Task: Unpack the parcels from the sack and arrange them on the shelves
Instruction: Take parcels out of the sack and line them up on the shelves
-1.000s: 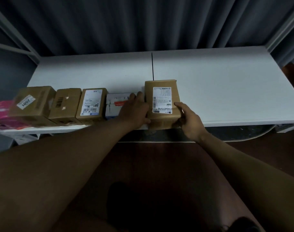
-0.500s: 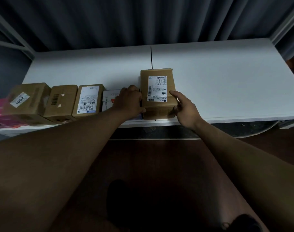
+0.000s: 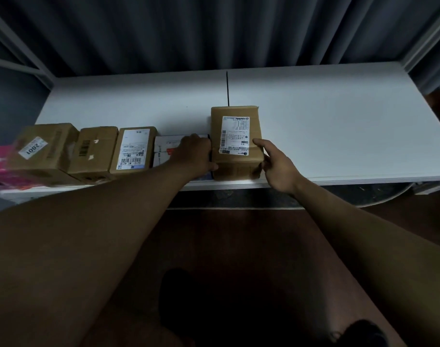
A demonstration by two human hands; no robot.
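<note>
Head view: both hands bracket the brown parcel [image 3: 235, 142] at the white shelf's [image 3: 339, 126] near edge, left hand [image 3: 195, 155] against its left side, fingers hidden, right hand [image 3: 276, 164] loosely touching its right. A careless nudge could tip it off. Grey curtain [image 3: 214, 31] hangs behind.

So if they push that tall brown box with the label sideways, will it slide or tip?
The tall brown box probably slides: it lies on a broad face on the smooth white shelf. It looks stiff, its cardboard edges square. Its weight can't be judged.
</note>
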